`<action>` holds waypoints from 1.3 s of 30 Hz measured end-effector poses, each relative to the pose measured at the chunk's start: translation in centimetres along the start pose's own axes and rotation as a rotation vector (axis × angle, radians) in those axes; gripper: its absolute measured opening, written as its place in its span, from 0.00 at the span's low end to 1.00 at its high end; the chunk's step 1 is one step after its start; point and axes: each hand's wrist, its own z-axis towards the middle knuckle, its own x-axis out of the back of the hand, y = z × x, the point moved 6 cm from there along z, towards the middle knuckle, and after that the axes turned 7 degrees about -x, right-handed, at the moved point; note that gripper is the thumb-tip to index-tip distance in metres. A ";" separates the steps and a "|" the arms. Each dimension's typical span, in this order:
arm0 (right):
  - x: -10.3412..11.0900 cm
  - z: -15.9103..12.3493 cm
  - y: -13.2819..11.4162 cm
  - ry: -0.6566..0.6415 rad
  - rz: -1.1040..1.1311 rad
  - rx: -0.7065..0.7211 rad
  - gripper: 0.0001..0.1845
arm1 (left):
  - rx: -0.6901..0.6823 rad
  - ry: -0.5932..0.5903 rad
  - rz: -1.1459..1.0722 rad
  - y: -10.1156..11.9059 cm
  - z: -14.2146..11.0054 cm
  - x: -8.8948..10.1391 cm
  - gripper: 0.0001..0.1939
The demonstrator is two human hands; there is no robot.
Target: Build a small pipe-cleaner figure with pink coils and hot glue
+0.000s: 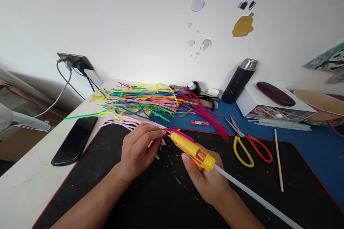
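Observation:
My right hand [206, 179] is wrapped round a yellow hot glue gun [185, 145], its nozzle pointing up and left. A long translucent glue stick [252, 189] runs out of its rear end. My left hand [141, 150] is closed in a pinch on a magenta pipe cleaner [182, 135], right at the nozzle tip. The magenta length stretches along behind the gun. Whether the tip touches it is hidden by the fingers. Pale pink pipe cleaners [129, 123] lie behind my left hand.
A heap of coloured pipe cleaners [145, 100] lies at the back. Scissors [243, 136] and a thin wooden stick [278, 161] rest on the right of the black mat [107, 171]. A phone [74, 141] lies left; a black flask [239, 80] and white box [252, 96] stand back right.

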 end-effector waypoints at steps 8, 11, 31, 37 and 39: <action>-0.1 -0.1 0.2 -0.012 -0.001 -0.021 0.15 | 0.000 0.001 0.004 0.1 0.0 0.0 0.16; -0.1 -0.2 0.2 -0.010 -0.015 -0.020 0.15 | -0.001 0.000 0.016 0.1 0.1 0.0 0.15; 0.1 -0.1 0.0 0.000 -0.045 -0.018 0.16 | 0.015 -0.004 0.018 0.1 0.4 0.3 0.14; 0.2 0.0 -0.2 0.000 -0.073 -0.002 0.17 | 0.018 -0.009 0.013 0.0 0.3 0.2 0.15; 0.3 -0.1 -0.2 0.004 -0.086 0.006 0.17 | 0.018 -0.006 0.018 0.1 0.4 0.3 0.14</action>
